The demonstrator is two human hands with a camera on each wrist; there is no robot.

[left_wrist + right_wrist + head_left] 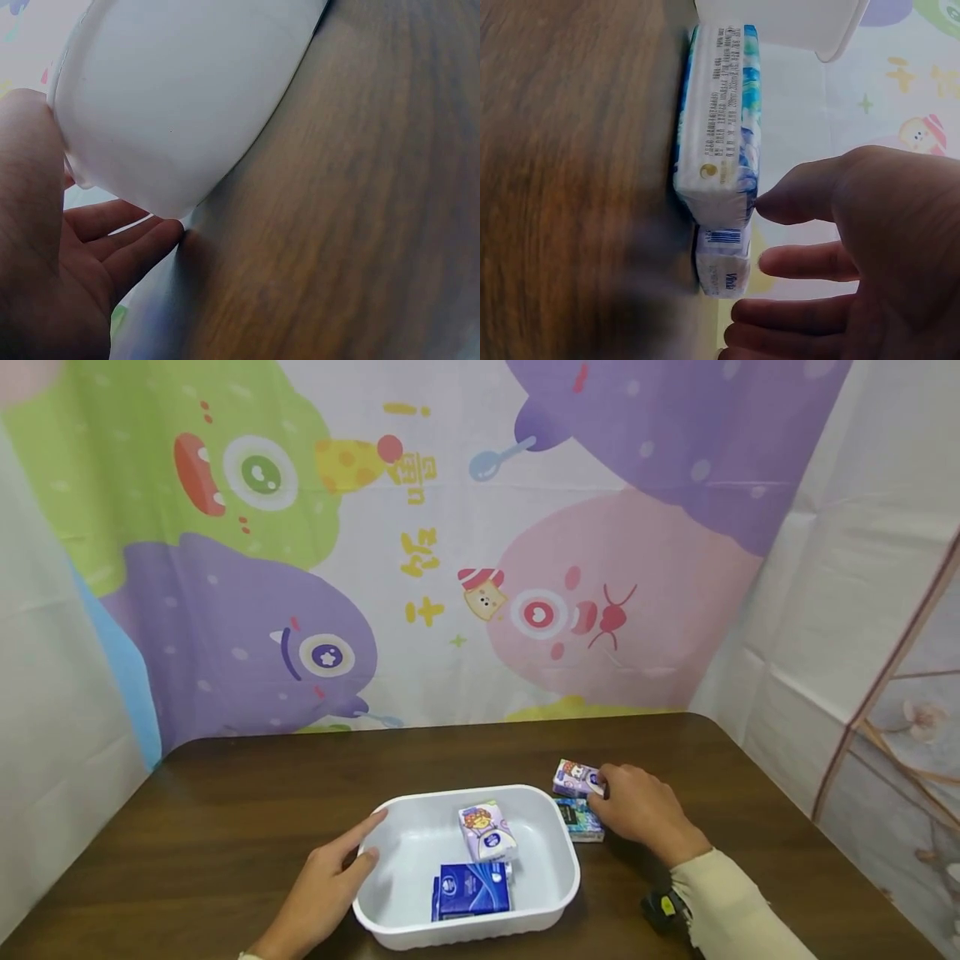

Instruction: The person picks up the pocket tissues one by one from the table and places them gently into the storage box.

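Note:
My left hand [318, 885] holds the left end of a white plastic tray [551, 893], thumb over the rim and the other fingers against the outer wall [180, 112]. Inside the tray lie a purple-and-white cartoon tissue pack [486, 831] and a dark blue tissue pack [474, 889], with another blue edge showing beside it. Right of the tray, my right hand [641, 802] is at another cartoon tissue pack [573, 778] and a blue-green tissue pack [585, 822]. In the right wrist view, its thumb [795, 199] reaches the blue-green pack's corner, while the other fingers are spread and grip nothing.
A dark wooden table [247, 827] carries everything. Behind it hangs a cartoon-printed cloth [442, 677], and pale cloth [780, 635] hangs along the right side. A dark strap with a device [663, 906] is on my right wrist.

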